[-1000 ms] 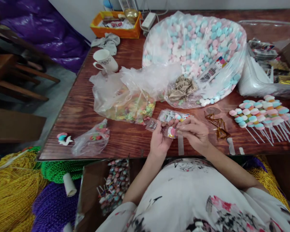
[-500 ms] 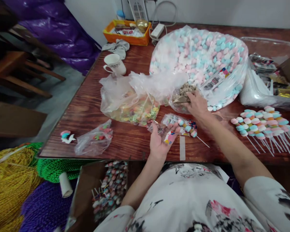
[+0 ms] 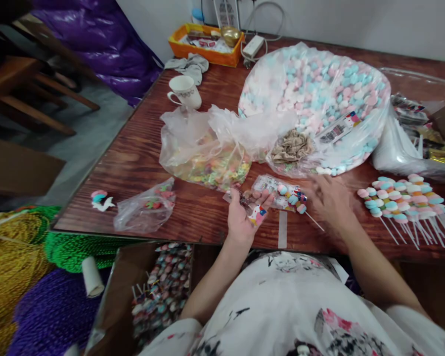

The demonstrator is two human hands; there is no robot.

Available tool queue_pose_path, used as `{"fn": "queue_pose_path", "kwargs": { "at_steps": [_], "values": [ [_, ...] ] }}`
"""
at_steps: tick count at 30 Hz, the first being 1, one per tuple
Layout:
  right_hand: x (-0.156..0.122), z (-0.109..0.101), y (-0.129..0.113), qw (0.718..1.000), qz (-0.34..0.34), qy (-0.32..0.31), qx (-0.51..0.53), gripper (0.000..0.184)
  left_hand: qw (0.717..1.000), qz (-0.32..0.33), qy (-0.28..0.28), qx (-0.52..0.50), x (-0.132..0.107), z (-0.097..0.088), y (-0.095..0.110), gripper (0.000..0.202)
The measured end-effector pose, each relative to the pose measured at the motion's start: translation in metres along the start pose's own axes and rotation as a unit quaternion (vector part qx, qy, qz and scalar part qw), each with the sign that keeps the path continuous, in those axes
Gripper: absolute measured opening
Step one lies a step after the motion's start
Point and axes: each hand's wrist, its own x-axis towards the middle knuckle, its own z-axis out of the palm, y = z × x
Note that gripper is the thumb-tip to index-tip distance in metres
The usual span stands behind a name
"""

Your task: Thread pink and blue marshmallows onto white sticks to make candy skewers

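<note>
My left hand (image 3: 241,217) is palm up above the table's front part, its fingers curled round a clear plastic packet (image 3: 257,215) with a colourful printed end. Blurred by motion, my right hand (image 3: 332,200) hovers to the right with its fingers apart and nothing visible in them. Between the hands lies a marshmallow skewer (image 3: 292,199) on a white stick, resting on a stack of printed clear packets (image 3: 269,184). Beyond my right hand a crumpled brown cloth (image 3: 292,147) sits on a plastic bag. A pile of marshmallow skewers (image 3: 400,198) lies at the right.
A big bag of pastel marshmallows (image 3: 319,84) stands behind, with a bag of gummy candies (image 3: 218,168) left of it. A small bag (image 3: 146,210), a mug (image 3: 184,92), an orange tray (image 3: 207,57) and a clear bin (image 3: 400,160) share the table. Below is a box of skewers (image 3: 114,296).
My right hand has left the brown cloth and drawn back toward me and to the right. My left hand still holds the packet. The view has shifted slightly.
</note>
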Motion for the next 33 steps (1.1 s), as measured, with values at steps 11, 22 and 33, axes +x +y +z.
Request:
{"fn": "queue_pose_path", "kwargs": {
  "at_steps": [11, 22, 33],
  "values": [
    [-0.083, 0.036, 0.002, 0.995, 0.065, 0.025, 0.065, 0.017, 0.999, 0.008, -0.038, -0.024, 0.01, 0.019, -0.009, 0.053],
    [-0.087, -0.023, -0.013, 0.967, -0.028, 0.161, 0.198, 0.015, 0.998, 0.036, -0.025, -0.035, 0.0, 0.022, 0.006, 0.054],
    [-0.107, -0.027, -0.018, 0.963, -0.016, 0.159, 0.215, 0.018, 0.998, 0.057, -0.014, -0.036, -0.002, 0.027, -0.001, 0.051]
  ]
}}
